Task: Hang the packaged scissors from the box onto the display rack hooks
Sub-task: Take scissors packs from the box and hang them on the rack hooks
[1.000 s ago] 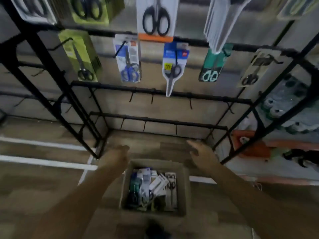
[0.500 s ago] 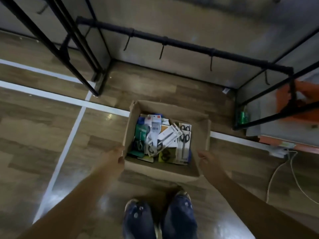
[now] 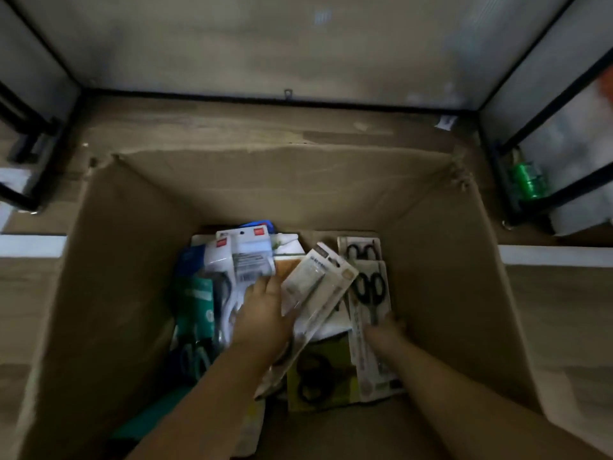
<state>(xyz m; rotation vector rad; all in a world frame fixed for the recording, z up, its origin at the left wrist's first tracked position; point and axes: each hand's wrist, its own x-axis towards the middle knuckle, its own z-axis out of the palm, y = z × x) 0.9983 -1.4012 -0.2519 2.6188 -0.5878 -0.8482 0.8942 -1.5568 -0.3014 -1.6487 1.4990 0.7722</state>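
An open cardboard box [image 3: 139, 260] fills the view, with several packaged scissors heaped at its bottom. My left hand [image 3: 262, 313] lies flat on a white pack [image 3: 248, 260], and its thumb side is hidden under a beige pack [image 3: 315, 287] that lies diagonally. My right hand [image 3: 386, 330] rests with curled fingers on a long pack of black-handled scissors [image 3: 370, 287] at the right of the heap. A teal pack [image 3: 195, 300] lies at the left and a yellow-green pack [image 3: 318, 376] lies under my forearms. Blur hides whether either hand has a grip. No rack hooks are in view.
The display rack's black base frame [image 3: 265, 97] runs across the floor beyond the box, with legs at the left [image 3: 30, 141] and right [image 3: 504, 180]. A green object [image 3: 527, 180] sits by the right leg. A white floor stripe [image 3: 557, 255] passes behind the box.
My view dropped from the hanging scissors on the rack to close over the box. Both hands moved from the box's outer sides down into it, onto the packs.
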